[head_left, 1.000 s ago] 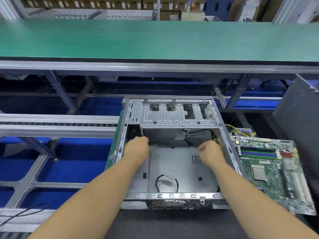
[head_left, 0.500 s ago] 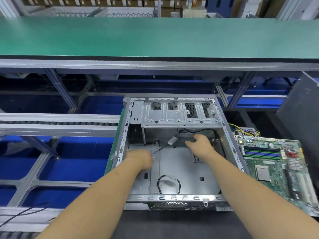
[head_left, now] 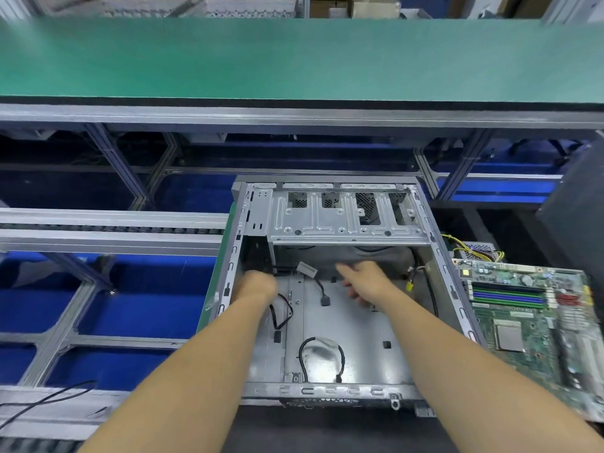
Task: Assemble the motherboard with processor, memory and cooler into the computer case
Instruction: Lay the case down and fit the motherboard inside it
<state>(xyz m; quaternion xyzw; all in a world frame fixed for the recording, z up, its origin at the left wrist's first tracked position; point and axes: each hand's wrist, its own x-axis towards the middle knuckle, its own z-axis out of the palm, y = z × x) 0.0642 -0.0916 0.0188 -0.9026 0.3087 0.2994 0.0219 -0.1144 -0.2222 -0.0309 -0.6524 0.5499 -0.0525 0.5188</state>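
The open metal computer case lies flat in front of me, its floor bare of any board. Inside near the left wall, my left hand is curled around a black cable that hangs below it. Further right, my right hand reaches toward the back of the case with its fingers stretched out to the left, a little blurred. Between the hands hangs a grey connector. The green motherboard, with processor and memory slots, lies outside the case on the right.
A drive cage spans the back of the case. A looped black cable lies on the case floor near the front. Yellow-wired power supply sits behind the motherboard. A green conveyor belt runs across beyond, a roller rail at left.
My left hand has drawn back to the case's left wall with a black cable. My right hand has shifted left along the back. More cables and a grey connector now show.
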